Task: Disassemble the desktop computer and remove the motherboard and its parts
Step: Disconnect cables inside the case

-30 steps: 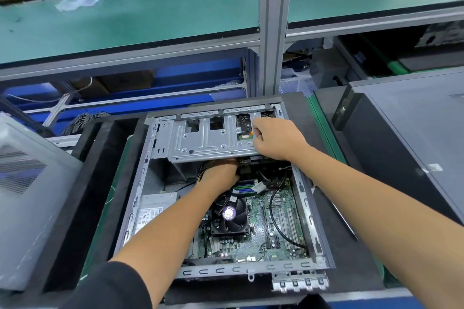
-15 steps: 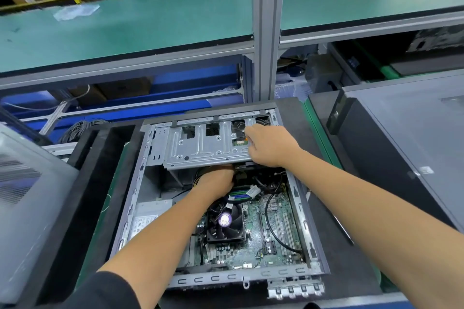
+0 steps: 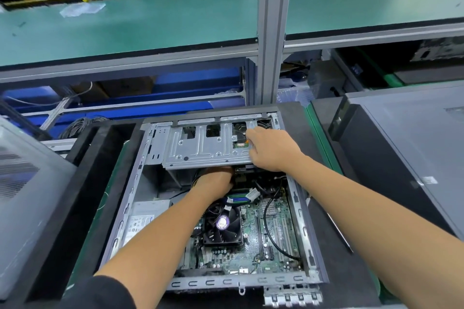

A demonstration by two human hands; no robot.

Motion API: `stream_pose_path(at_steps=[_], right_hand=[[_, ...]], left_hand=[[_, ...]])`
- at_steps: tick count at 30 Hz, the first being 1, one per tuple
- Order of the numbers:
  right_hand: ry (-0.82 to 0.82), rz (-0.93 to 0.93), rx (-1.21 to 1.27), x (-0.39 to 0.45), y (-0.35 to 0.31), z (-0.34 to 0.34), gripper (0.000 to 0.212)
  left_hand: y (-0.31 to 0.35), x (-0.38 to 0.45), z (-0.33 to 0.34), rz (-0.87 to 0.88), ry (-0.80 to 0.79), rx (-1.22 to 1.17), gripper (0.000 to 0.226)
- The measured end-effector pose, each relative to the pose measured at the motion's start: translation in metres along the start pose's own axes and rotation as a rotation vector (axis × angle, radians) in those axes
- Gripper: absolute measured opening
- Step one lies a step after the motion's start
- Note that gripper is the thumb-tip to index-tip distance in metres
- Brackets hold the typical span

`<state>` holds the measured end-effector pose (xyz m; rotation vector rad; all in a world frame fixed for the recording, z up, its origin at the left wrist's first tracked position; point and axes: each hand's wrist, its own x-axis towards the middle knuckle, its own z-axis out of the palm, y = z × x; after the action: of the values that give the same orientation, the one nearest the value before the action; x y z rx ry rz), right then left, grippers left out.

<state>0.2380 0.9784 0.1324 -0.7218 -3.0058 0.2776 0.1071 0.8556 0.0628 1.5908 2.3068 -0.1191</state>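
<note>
An open desktop case [image 3: 125, 208] lies flat on a black mat. Inside sits the green motherboard [image 3: 273, 238] with a black CPU fan [image 3: 222, 226] and a black cable looping over it. A grey metal drive cage [image 3: 200, 148] spans the far end of the case. My right hand [image 3: 271, 150] rests on the cage's right end, fingers curled at a cut-out near a small drive board. My left hand [image 3: 216, 179] reaches under the cage's front edge; its fingers are hidden there.
A silver power supply [image 3: 143, 221] sits in the case's left part. A grey side panel [image 3: 22, 198] lies at the left, a dark computer case [image 3: 406, 148] at the right. A grey upright post [image 3: 272, 32] and green shelf [image 3: 150, 20] stand behind.
Both hands stay at the drive cage. The right hand's fingers have shifted slightly toward the far cut-out; the left hand remains under the cage. The view moved a little.
</note>
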Motion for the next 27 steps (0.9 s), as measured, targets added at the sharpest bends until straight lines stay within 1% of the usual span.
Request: stream_pose_path(at_steps=[2, 6, 9, 12, 16, 21, 27], right_hand=[[0.005, -0.001, -0.004, 0.000, 0.000, 0.000, 0.011], [0.008, -0.002, -0.008, 0.001, 0.001, -0.001, 0.008], [0.006, -0.007, 0.004, 0.001, 0.001, 0.001, 0.005], [0.015, -0.007, 0.001, 0.001, 0.001, -0.001, 0.005], [0.012, -0.003, 0.012, -0.001, 0.000, -0.003, 0.005], [0.005, 0.001, 0.018, -0.001, -0.001, -0.002, 0.005], [0.015, 0.003, 0.021, -0.001, 0.000, -0.001, 0.005]], left_hand=[[0.003, -0.003, 0.001, 0.014, 0.015, 0.022, 0.003], [0.004, 0.000, -0.003, 0.012, -0.019, 0.042, 0.021], [0.003, 0.003, -0.005, -0.029, -0.053, 0.009, 0.028], [0.006, -0.001, -0.003, -0.034, 0.000, 0.016, 0.023], [0.005, -0.004, -0.001, 0.036, 0.038, 0.048, 0.026], [0.000, -0.003, 0.001, 0.003, 0.019, -0.001, 0.024], [0.002, -0.007, -0.003, 0.018, 0.017, 0.034, 0.018]])
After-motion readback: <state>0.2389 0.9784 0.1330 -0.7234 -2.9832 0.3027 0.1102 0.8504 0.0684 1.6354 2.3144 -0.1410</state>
